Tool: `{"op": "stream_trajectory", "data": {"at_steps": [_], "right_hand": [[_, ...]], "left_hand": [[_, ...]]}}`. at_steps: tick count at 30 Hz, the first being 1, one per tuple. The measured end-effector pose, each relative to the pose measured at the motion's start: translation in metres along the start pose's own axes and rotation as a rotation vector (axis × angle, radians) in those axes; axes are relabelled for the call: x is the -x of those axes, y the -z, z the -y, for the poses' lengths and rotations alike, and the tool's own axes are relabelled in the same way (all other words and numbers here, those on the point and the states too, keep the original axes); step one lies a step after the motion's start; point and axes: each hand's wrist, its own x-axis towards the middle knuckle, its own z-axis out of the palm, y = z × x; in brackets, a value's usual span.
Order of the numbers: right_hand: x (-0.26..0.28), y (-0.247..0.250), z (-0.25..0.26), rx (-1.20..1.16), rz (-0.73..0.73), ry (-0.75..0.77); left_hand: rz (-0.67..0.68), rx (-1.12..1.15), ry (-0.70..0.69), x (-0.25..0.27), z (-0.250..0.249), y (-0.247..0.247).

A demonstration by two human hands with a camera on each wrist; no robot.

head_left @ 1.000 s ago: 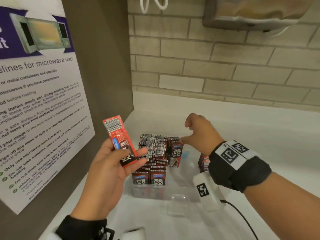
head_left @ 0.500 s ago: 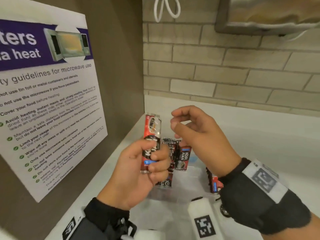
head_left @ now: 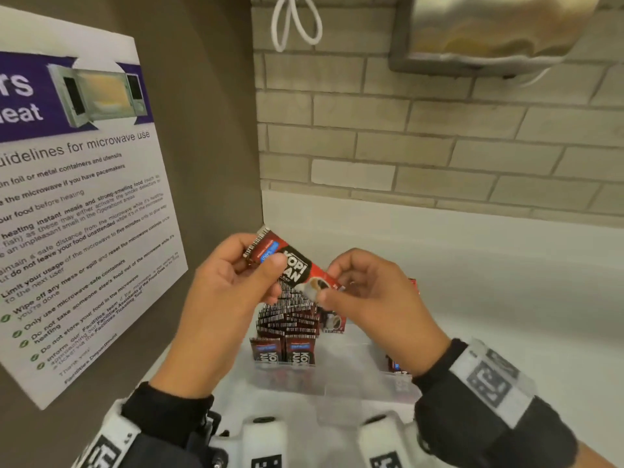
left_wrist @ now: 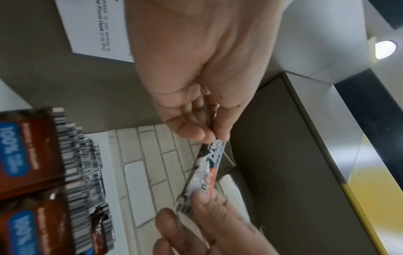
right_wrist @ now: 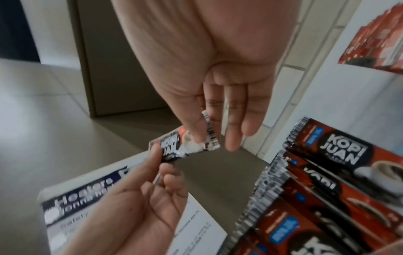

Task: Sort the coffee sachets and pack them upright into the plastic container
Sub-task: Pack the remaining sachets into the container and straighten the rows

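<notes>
So both hands are up in the air over the container, sharing one sachet point(head_left: 293, 265) between them. The left hand point(head_left: 223, 292) pinches the barcode end at about 10 o'clock, thumb on the printed face; the right hand point(head_left: 374, 298) pinches the coffee-cup end at about 4 o'clock, thumb and forefinger closed on it and the other fingers loosely curled. The sachet sits tilted between them, logo facing up at the head camera. My guess is it's held that way to read the front and pick the flavour and the right way up before it goes in.

Below, at 6 o'clock from the hands, the clear plastic container point(head_left: 337, 386) sits on the white table point(head_left: 506, 298). A row of dark brown sachets point(head_left: 287, 319) already stands upright in its left half, packed tight with the barcode tops fanned like cards, so each new one props up the last. Another little bunch point(head_left: 393, 363) peeks out on the right side behind the right wrist; I can't tell how many.

A microwave poster point(head_left: 77, 197) hangs on the wall at 9 o'clock.

Looks like sorting is well along, and this one needs turning upright next.
</notes>
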Motion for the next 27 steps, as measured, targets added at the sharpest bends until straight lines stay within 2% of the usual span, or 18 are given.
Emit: {"op": "stream_trajectory", "data": {"at_steps": [4, 8, 10, 14, 17, 22, 27], "right_hand": [[-0.001, 0.004, 0.014, 0.126, -0.021, 0.120], [-0.006, 0.011, 0.037, 0.206, 0.060, 0.214], [-0.010, 0.018, 0.042, 0.260, 0.045, 0.228], [-0.025, 0.042, 0.043, 0.311, -0.135, 0.193], [-0.036, 0.051, 0.030, 0.493, -0.173, 0.116], [-0.045, 0.034, -0.005, 0.683, -0.065, -0.061], [-0.057, 0.021, -0.031, 0.727, -0.012, -0.191]], "left_hand": [[0.098, -0.240, -0.078, 0.004, 0.002, -0.006], [0.168, -0.315, -0.115, 0.004, -0.003, -0.017], [0.152, -0.342, -0.127, 0.004, -0.004, -0.017], [0.029, -0.316, -0.098, 0.003, 0.002, 0.007], [0.025, -0.335, 0.014, 0.009, 0.016, 0.030], [0.211, -0.388, 0.331, 0.026, 0.041, 0.045], [0.312, -0.410, 0.443, 0.038, 0.065, 0.050]]}}
